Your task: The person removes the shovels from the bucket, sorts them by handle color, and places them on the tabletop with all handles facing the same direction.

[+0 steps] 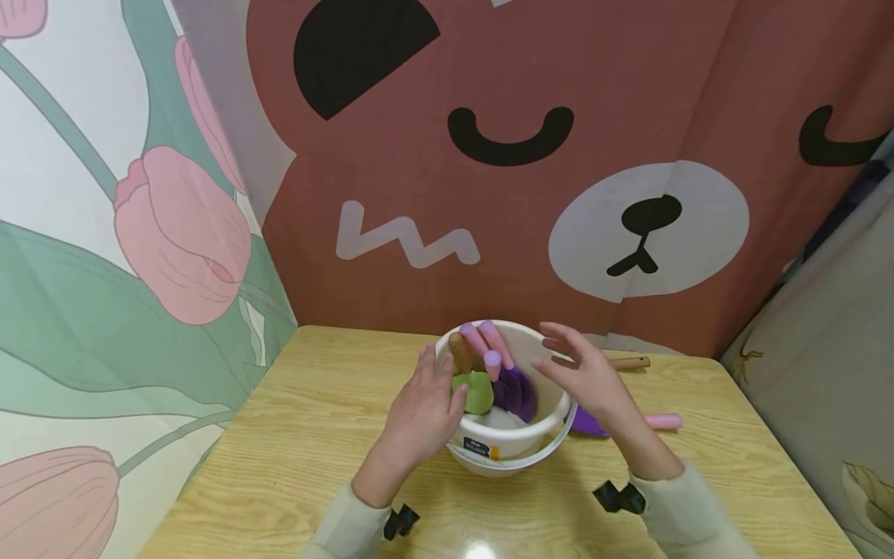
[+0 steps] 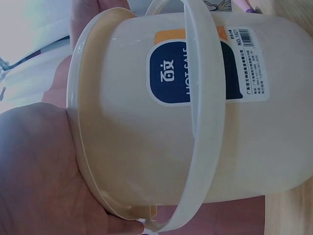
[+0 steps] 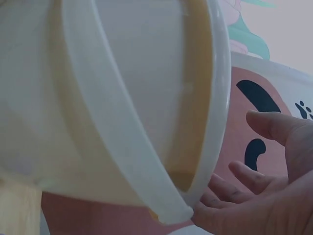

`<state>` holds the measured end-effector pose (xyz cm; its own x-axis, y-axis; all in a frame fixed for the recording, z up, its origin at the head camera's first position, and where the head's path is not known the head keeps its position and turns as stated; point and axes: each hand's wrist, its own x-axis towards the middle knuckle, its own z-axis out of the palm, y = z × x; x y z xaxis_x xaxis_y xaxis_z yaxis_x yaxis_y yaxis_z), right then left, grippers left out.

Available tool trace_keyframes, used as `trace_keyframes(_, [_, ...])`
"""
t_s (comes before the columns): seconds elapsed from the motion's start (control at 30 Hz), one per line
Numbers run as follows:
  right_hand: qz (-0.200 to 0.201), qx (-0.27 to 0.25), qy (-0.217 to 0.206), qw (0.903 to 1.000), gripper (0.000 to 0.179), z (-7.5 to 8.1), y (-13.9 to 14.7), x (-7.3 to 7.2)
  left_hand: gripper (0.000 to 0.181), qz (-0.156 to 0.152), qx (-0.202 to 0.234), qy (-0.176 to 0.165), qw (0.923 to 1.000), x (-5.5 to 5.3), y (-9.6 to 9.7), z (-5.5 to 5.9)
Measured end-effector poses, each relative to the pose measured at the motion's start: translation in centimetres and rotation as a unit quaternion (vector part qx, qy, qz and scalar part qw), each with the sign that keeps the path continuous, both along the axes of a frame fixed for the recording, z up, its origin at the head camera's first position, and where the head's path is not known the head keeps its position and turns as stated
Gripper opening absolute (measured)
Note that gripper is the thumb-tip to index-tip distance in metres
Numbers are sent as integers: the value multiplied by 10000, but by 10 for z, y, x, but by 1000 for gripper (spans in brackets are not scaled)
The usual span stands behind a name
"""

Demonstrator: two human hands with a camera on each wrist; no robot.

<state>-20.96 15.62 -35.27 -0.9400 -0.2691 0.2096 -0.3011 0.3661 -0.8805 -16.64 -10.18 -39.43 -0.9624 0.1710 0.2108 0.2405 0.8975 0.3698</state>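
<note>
A white plastic bucket [image 1: 513,444] stands upright on the table, its handle [image 2: 208,112] folded down on the near side. Inside lie several pink handles [image 1: 492,341], a brown rounded piece [image 1: 461,354], a light green piece [image 1: 478,394] and a dark purple piece [image 1: 514,394]; their lower parts are hidden. My left hand [image 1: 427,407] rests on the bucket's left rim with fingers extended. At the right rim my right hand [image 1: 585,378] has its fingers spread and holds nothing; in the right wrist view the fingertips are close to the handle joint, and I cannot tell if they touch.
To the right of the bucket, a purple-headed utensil [image 1: 590,421] with a pink handle lies on the wooden table [image 1: 321,435]. Behind my right hand a wooden handle [image 1: 631,362] shows. A bear-print curtain [image 1: 419,171] hangs along the table's back edge.
</note>
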Motion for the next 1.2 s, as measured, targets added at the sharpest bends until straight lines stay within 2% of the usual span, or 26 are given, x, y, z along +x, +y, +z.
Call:
trace_keyframes(0.3, [217, -716, -654, 9951, 61, -1, -7, -6, 65, 5, 24, -16, 10000, 0, -1, 0])
trace_keyframes(0.57, [606, -1461, -1118, 9811, 63, -2, -16, -11, 65, 3, 68, 38, 10000, 0, -1, -1])
trace_keyframes(0.8, [623, -1148, -1164, 9846, 65, -2, -21, -14, 63, 9, 114, 91, 9999, 1, -1, 0])
trace_keyframes(1.2, [873, -660, -986, 9891, 64, 0, -32, -19, 65, 20, 109, 71, 9999, 0, -2, -1])
